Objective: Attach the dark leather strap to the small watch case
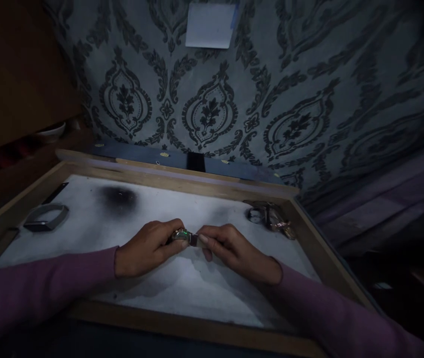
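Note:
A wristwatch point(182, 234) with a round metal case is held above the white base of a wood-rimmed tray point(152, 303). My left hand point(152, 248) grips the case between thumb and fingers, and a small green glint shows on it. At the other side, my right hand point(230, 251) pinches the dark reddish strap point(193, 240) that runs out from the case. A greyish bit shows at the right fingertips, too dim to name. The strap's far end is hidden by those fingers.
Inside the tray on the left lies a looped dark band with a rectangular face point(44, 225). A tangled pile of watches point(271, 218) sits in the right corner. Behind the tray rises a patterned wall point(212, 109) with a white sheet point(211, 26). A bowl point(52, 132) stands far left.

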The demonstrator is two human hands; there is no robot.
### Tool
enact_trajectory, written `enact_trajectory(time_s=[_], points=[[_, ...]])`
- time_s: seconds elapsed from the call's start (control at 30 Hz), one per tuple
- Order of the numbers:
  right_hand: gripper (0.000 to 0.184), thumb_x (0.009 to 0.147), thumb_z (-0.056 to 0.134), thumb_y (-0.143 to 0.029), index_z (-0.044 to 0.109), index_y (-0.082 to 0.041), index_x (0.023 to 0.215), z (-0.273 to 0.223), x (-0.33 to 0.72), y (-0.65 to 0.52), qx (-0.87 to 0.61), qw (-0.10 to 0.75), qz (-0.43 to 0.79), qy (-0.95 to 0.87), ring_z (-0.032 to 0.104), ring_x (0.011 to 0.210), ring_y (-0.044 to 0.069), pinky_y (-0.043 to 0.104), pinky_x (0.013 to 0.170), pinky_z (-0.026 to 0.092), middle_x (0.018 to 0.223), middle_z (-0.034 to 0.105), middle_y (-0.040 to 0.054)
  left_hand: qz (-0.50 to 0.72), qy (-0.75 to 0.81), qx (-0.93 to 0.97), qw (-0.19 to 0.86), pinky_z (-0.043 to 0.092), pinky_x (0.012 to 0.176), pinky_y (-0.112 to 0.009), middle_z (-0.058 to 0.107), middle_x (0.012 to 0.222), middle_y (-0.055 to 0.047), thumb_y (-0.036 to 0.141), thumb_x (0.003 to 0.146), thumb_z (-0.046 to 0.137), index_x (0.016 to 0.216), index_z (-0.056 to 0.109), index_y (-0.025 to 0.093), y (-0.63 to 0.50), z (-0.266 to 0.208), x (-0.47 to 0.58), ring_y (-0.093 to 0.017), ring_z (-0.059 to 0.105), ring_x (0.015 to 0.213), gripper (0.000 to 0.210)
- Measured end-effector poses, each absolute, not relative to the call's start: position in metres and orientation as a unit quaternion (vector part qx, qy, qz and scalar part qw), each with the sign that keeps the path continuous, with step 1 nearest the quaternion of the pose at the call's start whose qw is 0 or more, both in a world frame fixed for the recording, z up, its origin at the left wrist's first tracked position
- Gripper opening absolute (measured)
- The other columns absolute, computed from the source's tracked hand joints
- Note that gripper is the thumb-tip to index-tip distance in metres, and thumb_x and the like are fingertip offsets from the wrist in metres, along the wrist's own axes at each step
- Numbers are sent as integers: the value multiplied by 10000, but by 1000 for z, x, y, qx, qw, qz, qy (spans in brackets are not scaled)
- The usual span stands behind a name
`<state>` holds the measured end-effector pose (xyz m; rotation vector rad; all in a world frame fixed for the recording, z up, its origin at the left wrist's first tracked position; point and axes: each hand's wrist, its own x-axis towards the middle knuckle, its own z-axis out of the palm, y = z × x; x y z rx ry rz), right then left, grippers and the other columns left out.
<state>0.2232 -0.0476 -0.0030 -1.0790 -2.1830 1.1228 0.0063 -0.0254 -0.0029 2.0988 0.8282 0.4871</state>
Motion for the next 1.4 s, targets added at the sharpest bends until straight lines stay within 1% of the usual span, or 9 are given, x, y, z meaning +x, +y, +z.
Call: enact_trajectory(time_s=[0.13,0.3,0.4,0.77,1.0,1.13,1.33,1.4], points=[[498,985,346,-470,554,-137,679,0,225,-45,-387,233,409,-793,365,485,80,215,482,294,550,457,-28,197,335,822,417,310,554,-237,431,638,43,346,917,447,787,496,178,-24,-2,7,-115,412,597,218],[463,990,359,-430,580,-128,718,0,225,-43,-378,229,413,-796,379,480,76,214,476,297,564,500,-20,197,334,817,426,302,552,-239,425,634,46,342,913,459,788,498,176,-23,-3,7,-112,408,593,212],[452,993,360,-419,581,-127,728,0,224,-43,-379,225,417,-795,383,491,78,214,480,298,574,503,-18,193,335,819,424,293,544,-238,409,619,53,338,908,467,781,493,177,-23,-3,7,-109,398,580,206],[488,983,356,-474,543,-140,680,3,224,-43,-384,212,428,-790,359,491,78,213,485,289,560,447,-32,195,333,808,444,297,546,-230,428,640,46,333,900,480,782,504,173,-23,-3,8,-109,400,596,200],[509,982,343,-490,530,-143,660,7,224,-43,-386,201,422,-795,362,490,79,214,485,293,553,442,-32,191,332,815,434,287,547,-230,422,627,51,327,900,472,776,490,175,-23,-4,7,-105,397,580,197],[502,984,341,-477,532,-145,660,6,224,-42,-379,199,422,-799,360,479,77,212,472,291,549,445,-33,185,330,825,420,278,548,-237,411,614,52,333,900,459,762,466,179,-23,-3,7,-109,400,573,207],[489,986,348,-470,562,-137,698,2,225,-41,-375,208,423,-798,382,490,81,218,483,305,572,490,-19,188,334,816,433,288,558,-237,433,631,49,323,896,473,772,488,174,-23,-3,7,-108,410,587,194],[491,986,349,-471,561,-138,694,2,225,-41,-373,210,422,-800,379,487,81,217,479,302,567,486,-21,190,333,817,430,291,561,-238,436,636,47,320,897,473,774,491,173,-23,-3,7,-107,410,590,193]])
